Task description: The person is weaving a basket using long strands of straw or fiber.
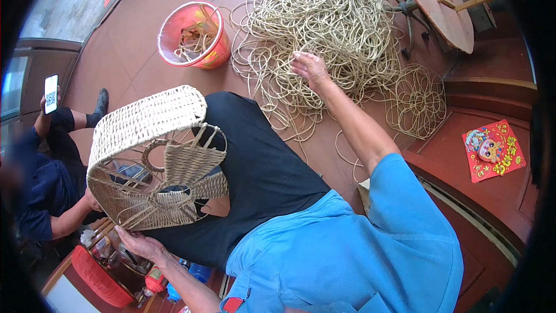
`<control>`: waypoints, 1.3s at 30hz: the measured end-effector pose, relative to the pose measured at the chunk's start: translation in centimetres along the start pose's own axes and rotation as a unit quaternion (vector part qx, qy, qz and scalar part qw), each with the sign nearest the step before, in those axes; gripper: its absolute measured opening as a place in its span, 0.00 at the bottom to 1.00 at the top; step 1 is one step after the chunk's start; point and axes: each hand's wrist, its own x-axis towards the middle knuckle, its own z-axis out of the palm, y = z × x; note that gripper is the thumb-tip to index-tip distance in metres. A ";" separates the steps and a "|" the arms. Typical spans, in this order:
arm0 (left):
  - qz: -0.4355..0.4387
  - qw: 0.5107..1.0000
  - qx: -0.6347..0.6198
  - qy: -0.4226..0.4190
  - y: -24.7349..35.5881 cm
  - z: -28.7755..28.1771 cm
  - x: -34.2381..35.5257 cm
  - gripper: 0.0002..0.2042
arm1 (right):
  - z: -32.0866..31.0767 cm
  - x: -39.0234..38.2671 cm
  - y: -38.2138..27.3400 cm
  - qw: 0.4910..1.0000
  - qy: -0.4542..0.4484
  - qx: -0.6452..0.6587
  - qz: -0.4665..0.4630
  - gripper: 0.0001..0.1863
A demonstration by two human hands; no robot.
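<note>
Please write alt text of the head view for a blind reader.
A woven basket rests at a seated person's knees, the left hand at its lower edge. The right hand is stretched out over a large heap of pale cord; a red bucket stands beside the heap.

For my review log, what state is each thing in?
Basket: partly woven, open gaps showing
Cord pile: loose, tangled
Bucket: open, strands inside
Flower-patterned frame: not filled in
Phone: lit, held up by another person
Left hand: at basket's lower edge, grip unclear
Right hand: fingers loosely extended, any held strand unclear
</note>
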 end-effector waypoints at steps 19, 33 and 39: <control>0.046 0.880 0.062 -0.468 10.8 12.0 -13.0 0.27 | 15.2 -30.1 -8.1 0.831 -0.536 -0.060 0.136 0.11; -0.107 0.785 0.086 -0.604 11.9 10.5 -16.4 0.28 | 15.8 -37.2 2.7 0.806 -0.539 -0.243 0.004 0.12; -0.021 0.765 0.183 -0.617 9.8 9.8 -17.8 0.24 | 15.9 -38.4 8.7 0.679 -0.506 -0.352 -0.399 0.28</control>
